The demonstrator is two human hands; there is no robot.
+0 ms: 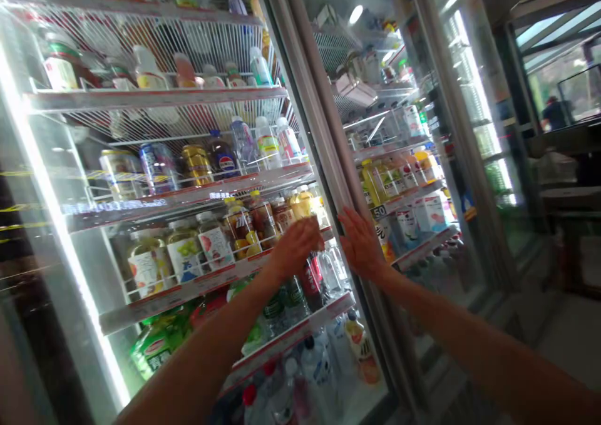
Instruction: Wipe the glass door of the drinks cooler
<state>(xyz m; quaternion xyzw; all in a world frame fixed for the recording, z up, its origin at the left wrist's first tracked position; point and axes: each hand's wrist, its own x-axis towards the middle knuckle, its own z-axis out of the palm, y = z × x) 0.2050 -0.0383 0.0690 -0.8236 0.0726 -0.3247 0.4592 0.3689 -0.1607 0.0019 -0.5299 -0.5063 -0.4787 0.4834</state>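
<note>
Left hand (297, 243) reaches into open fridge, fingers curled at shelf edge beside yellow juice bottles (305, 203); cannot tell if grip holds anything. Right hand (360, 242) flat, fingers spread apart, pressed on door frame (323, 143) between two fridges. Red bottle (312, 281) just under left hand. Cans (159, 167) on shelf above. Big green bottles (157, 343) low on left. Milk cartons (425, 215) behind glass door on right. Wire shelves (154, 96) up top, bottles on them.
</note>
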